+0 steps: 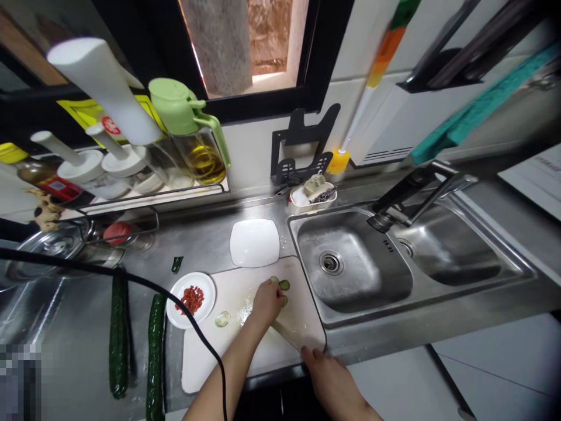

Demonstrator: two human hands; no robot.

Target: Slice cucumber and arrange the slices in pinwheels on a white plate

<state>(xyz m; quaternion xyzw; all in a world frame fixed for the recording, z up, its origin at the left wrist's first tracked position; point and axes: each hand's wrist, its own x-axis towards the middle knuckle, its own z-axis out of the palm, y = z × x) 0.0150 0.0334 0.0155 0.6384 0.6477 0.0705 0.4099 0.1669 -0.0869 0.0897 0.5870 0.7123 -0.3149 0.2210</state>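
Note:
My left hand [268,301] is over the white cutting board [205,365], its fingers curled in and pressed down on cucumber slices [284,285], whose green edges show around the fingertips. My right hand [326,374] is closed at the board's near right edge around a knife [288,335]; its handle is hidden in the fist and the blade lies low over the board, pointing toward my left hand. A pale, thin cucumber piece [222,319] lies apart on the board, left of my left hand.
Left of the board are a white plate [209,287] of chopped red bits and two whole cucumbers [118,339]. A white square dish [255,242] sits behind it. To the right is a double sink [355,251] with a faucet [407,196]. A black cable [131,279] crosses the view.

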